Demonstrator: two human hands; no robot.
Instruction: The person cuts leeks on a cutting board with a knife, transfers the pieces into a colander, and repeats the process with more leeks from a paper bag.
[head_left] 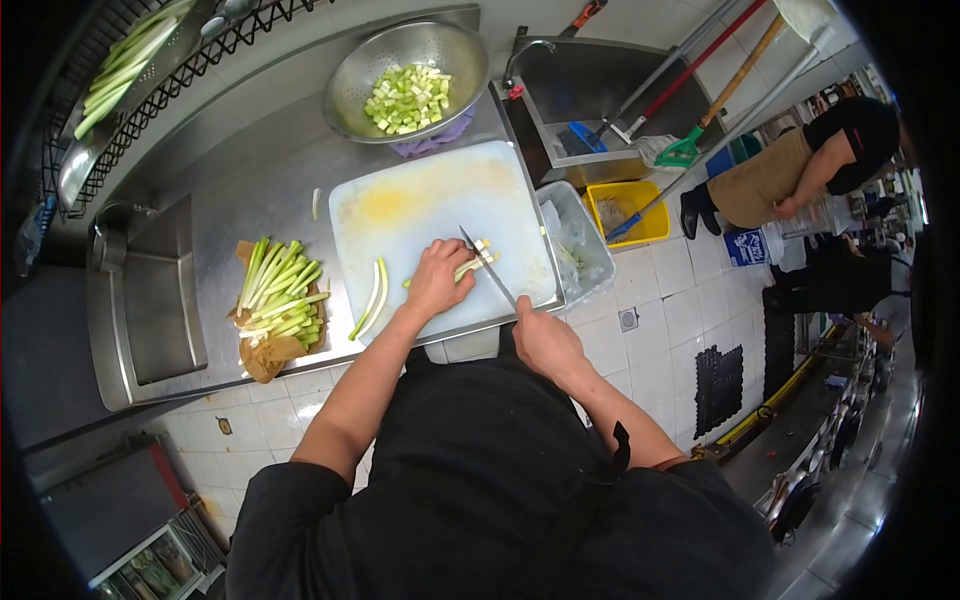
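Beside the cutting board point(430, 205), colander point(408, 65), leek pile point(280, 295).

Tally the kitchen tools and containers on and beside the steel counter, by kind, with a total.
Cutting board: 1
Knife, held in the right hand: 1
Metal colander of chopped greens: 1
Clear tub beside the board: 1
Yellow bin on the floor: 1
Total: 5
The left hand pins a stalk on the board.

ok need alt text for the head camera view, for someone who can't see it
Seen from above, a person's left hand steadies leek strips on a white cutting board while the right hand slices them with a knife. A colander of chopped pieces sits behind, uncut leeks to the left.
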